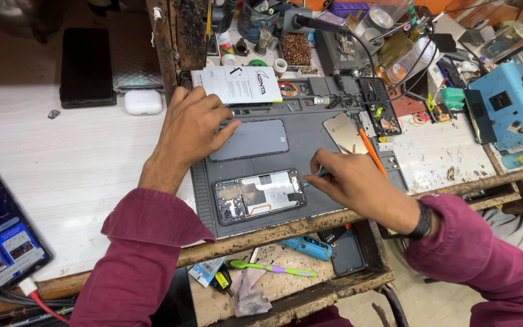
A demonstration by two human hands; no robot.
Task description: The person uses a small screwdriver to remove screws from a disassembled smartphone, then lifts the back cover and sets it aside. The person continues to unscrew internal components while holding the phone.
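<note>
In the lower centre of the frame an opened phone [259, 196] lies on the grey mat [310, 145], and the right hand [349, 181] pinches a thin teal tool [315, 175] at its right edge, seemingly mid-disassembly; careful prying looks needed. Above, the left hand [190, 128] rests open on the detached grey back cover [249, 139], and beyond it lies a white printed card [237, 83].

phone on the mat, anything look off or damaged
The opened phone lies with its insides bared, its grey back cover set apart under the left hand. The right hand holds a thin tool at its edge. No breakage shows.
</note>
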